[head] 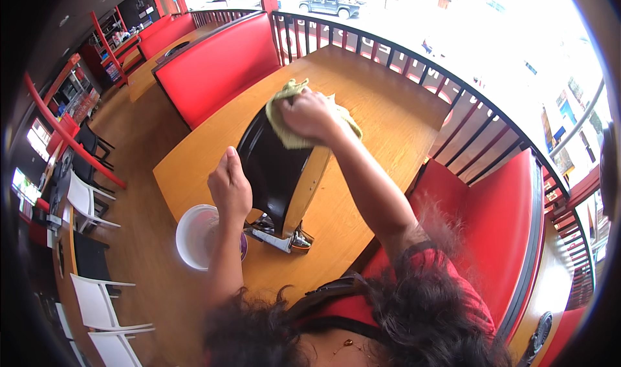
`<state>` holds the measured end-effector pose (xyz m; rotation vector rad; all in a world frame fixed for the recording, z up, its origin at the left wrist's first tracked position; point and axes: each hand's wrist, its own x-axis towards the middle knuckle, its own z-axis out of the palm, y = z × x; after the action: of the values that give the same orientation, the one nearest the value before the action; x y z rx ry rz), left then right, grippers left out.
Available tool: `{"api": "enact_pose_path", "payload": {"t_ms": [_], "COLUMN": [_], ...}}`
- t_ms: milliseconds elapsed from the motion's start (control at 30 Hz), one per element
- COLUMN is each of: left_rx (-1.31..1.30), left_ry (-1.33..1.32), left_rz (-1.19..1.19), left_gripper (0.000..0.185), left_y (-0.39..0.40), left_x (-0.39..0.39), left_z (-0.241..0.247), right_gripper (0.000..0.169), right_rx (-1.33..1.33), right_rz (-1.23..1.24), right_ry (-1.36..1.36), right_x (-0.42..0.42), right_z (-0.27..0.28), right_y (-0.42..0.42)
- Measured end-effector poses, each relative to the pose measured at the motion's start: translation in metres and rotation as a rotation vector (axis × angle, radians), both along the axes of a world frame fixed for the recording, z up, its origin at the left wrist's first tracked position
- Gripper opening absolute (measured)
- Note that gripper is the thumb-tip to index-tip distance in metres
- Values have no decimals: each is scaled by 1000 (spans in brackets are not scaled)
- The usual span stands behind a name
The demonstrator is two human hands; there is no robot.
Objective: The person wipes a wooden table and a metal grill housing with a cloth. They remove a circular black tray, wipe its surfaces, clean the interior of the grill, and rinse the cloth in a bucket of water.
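My right hand (308, 115) grips a yellow-green cloth (286, 133), pressed against the top of a glossy black panel with a wooden edge (271, 170). Part of the cloth spreads out beyond my wrist. The panel stands upright on a wooden table (204, 148). Beside its left edge is my left hand (230, 187), thumb raised and fingers curled; whether it touches the panel is hard to tell. A white plastic tub (187, 241) sits near the table's left edge, partly behind my left forearm. Metal items (300, 242) lie at the panel's base.
Red padded benches (225, 66) flank the table on both sides. A black railing (388, 56) runs along the window at the far end. White chairs (92, 299) line another table at the left, across the wooden floor (145, 270).
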<state>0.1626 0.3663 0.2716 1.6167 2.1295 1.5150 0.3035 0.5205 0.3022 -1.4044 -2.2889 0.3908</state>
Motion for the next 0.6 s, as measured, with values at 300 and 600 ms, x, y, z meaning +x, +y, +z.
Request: {"api": "enact_pose_path", "payload": {"t_ms": [300,600], "left_rx": [188,104], "left_ry": [-801,-139], "left_rz": [-366,-112], "left_gripper": [78,40], "left_y": [-7,-12], "left_x": [-7,-11], "left_z": [-12,-9], "right_gripper": [66,48], "right_rx": [674,-407], "right_rz": [184,241], "right_ry": [-152,503], "right_x": [-39,31], "right_z": [-63,-14], "right_y": [-176,22]}}
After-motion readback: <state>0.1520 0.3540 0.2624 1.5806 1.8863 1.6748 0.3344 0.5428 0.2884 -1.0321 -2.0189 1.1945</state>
